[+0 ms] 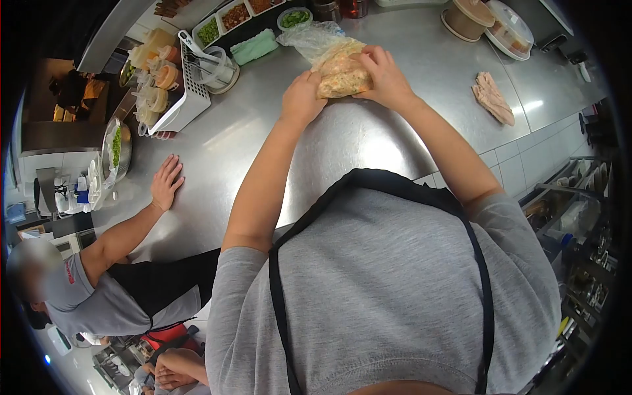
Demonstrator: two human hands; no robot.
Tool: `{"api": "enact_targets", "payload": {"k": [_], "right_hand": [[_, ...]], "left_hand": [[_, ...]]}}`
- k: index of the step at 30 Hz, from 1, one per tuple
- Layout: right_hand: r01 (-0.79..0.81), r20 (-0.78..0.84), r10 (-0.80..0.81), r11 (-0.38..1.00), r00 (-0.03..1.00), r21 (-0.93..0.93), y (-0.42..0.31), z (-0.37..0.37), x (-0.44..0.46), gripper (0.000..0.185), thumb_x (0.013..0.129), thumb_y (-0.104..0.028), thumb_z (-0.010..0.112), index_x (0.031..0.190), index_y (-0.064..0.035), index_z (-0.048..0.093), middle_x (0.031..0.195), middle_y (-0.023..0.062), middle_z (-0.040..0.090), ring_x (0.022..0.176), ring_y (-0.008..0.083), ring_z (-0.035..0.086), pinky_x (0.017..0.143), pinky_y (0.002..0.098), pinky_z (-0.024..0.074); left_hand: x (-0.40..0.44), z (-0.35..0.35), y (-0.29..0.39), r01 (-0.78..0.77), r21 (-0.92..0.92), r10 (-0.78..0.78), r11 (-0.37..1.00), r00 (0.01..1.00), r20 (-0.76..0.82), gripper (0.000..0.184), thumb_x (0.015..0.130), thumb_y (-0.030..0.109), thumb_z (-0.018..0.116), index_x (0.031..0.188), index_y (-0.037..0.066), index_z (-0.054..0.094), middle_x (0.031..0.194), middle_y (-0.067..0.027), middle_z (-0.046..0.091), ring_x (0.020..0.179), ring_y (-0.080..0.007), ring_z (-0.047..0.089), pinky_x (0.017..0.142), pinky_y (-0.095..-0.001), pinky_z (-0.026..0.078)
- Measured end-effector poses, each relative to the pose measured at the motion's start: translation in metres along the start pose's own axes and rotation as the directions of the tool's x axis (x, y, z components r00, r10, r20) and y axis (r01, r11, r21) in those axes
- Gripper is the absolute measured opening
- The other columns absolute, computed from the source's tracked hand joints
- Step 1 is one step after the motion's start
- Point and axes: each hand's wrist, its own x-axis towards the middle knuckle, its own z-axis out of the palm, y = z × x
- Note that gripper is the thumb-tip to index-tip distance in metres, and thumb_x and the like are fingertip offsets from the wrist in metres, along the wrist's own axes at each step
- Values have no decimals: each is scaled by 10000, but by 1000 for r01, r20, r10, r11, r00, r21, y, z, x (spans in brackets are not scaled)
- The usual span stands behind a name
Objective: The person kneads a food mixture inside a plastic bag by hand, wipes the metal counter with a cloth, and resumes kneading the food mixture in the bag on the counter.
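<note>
A clear plastic bag [342, 74] packed with a pale, orange-flecked chopped food mixture lies on the steel counter. Its loose, crumpled end points to the upper left. My left hand [304, 99] grips the near left side of the bag, fingertips partly hidden behind it. On the opposite side, my right hand [388, 78] is closed over the bag's right edge, thumb low and fingers on top. Just beyond the bag's loose end are a small tub of chopped greens [294, 18] and a folded green cloth [254, 47].
A white basket of sauce bottles [187, 99] and a clear container with utensils [218, 74] stand left. A beige cloth [492, 99] lies right, near lidded containers [469, 18]. A co-worker's hand [167, 183] rests on the steel counter [224, 158].
</note>
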Motion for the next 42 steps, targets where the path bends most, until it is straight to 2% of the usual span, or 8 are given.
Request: {"api": "enact_targets", "payload": {"k": [16, 19, 24, 26, 30, 37, 41, 42], "right_hand": [[-57, 20, 58, 997, 998, -56, 9, -5, -14, 486, 639, -44, 695, 1085, -157, 537, 1015, 53, 495, 1005, 268, 483, 820, 379, 451], [-46, 26, 51, 986, 998, -162, -5, -4, -26, 475, 628, -57, 703, 1064, -127, 529, 1013, 69, 486, 964, 280, 463, 852, 387, 385], [-48, 208, 29, 995, 978, 89, -12, -25, -45, 569, 635, -151, 742, 1140, -108, 485, 1089, 109, 460, 1015, 273, 462, 859, 389, 416], [-385, 406, 130, 658, 904, 647, 5, -32, -49, 604, 662, -189, 749, 1189, -99, 469, 1140, 95, 455, 1056, 216, 463, 869, 353, 439], [-743, 649, 380, 460, 659, 486, 24, -24, -52, 525, 801, -255, 681, 1230, -104, 418, 1095, 51, 486, 984, 144, 498, 803, 290, 463], [-653, 573, 354, 164, 739, 740, 6, -15, -70, 450, 847, -205, 629, 1225, -74, 423, 1091, 42, 512, 967, 134, 528, 829, 275, 452], [-467, 440, 160, 362, 884, 806, 6, -20, -60, 539, 788, -189, 688, 1246, -96, 421, 1140, 54, 484, 1034, 153, 502, 865, 300, 439], [-383, 359, 167, 603, 918, 700, -3, -28, -51, 593, 746, -191, 717, 1255, -116, 423, 1180, 70, 467, 1090, 181, 472, 903, 331, 420]], "left_hand": [[5, -35, 18, 22, -122, 21, 992, 941, 337, 658, 588, 382, 798, 1122, 75, 568, 1073, -151, 609, 999, -304, 580, 838, -362, 464], [7, -44, 27, 274, -147, -145, 950, 809, 570, 770, 532, 466, 810, 1136, 64, 552, 1079, -164, 596, 1023, -296, 571, 847, -373, 454], [-7, -37, 68, -149, 97, 132, 984, 978, 162, 851, 552, 479, 781, 1239, 99, 455, 1199, -104, 488, 1091, -298, 485, 866, -417, 408], [-17, -30, 81, -166, 62, 150, 984, 967, 205, 892, 521, 439, 801, 1267, 127, 425, 1220, -72, 448, 1119, -278, 437, 883, -437, 372], [-39, -2, 86, -287, 72, 281, 955, 956, 82, 936, 484, 347, 837, 1291, 153, 404, 1217, -58, 431, 1124, -272, 408, 909, -433, 337], [-34, 11, 66, -233, 31, 235, 972, 955, -182, 511, 569, 146, 729, 1041, 95, 540, 1101, -77, 507, 1036, -293, 465, 850, -403, 391], [-33, -5, 38, -201, -243, 135, 949, 956, -262, 393, 578, 119, 737, 922, 61, 556, 1019, -101, 546, 955, -283, 522, 822, -350, 420], [-32, -11, 31, -176, -403, 78, 898, 965, -249, 398, 576, 112, 752, 916, 59, 552, 1011, -97, 550, 949, -260, 536, 831, -341, 423]]}}
